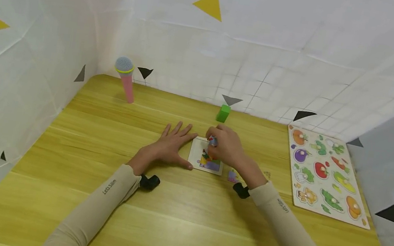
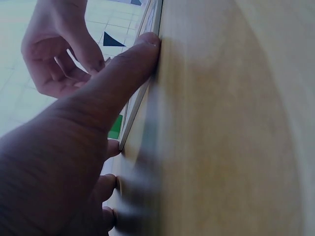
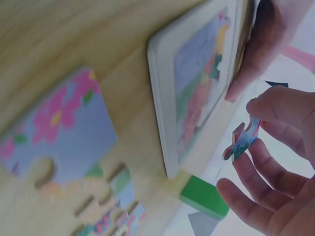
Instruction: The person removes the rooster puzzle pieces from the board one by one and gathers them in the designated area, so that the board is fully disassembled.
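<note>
While right hand pinches knobbed piece | left hand touches square frame

In the head view, the right hand covers part of the puzzle tray and most of its pinched piece, and both sleeves run off the bottom. Loose pieces blur in the right wrist view.

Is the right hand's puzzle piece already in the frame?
No, the right wrist view shows the right hand pinching the puzzle piece clear of the frame.
</note>
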The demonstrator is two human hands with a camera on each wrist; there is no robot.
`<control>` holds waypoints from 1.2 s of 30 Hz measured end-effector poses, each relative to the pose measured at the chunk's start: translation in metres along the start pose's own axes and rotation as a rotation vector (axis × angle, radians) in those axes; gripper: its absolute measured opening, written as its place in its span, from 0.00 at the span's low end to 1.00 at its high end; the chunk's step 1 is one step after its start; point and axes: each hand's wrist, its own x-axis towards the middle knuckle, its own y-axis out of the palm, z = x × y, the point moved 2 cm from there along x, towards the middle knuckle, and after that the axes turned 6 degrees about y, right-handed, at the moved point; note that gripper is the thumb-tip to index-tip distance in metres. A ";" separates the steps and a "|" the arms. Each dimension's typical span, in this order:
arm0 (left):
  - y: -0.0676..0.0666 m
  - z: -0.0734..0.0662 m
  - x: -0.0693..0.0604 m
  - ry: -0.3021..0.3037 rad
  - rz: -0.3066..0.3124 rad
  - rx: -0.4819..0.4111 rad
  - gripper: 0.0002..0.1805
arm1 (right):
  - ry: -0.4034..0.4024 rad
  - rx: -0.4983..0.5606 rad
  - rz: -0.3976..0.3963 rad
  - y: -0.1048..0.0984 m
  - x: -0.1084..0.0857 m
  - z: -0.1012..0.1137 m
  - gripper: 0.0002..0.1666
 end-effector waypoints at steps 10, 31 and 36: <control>0.002 0.000 0.001 0.000 0.000 -0.002 0.62 | -0.012 0.030 0.029 -0.011 -0.011 -0.004 0.12; 0.004 0.001 0.001 -0.002 -0.016 -0.001 0.63 | -0.019 -0.026 -0.014 -0.025 -0.037 -0.023 0.12; 0.003 0.000 0.000 -0.002 -0.015 -0.009 0.62 | -0.002 -0.044 -0.003 -0.030 -0.045 -0.030 0.12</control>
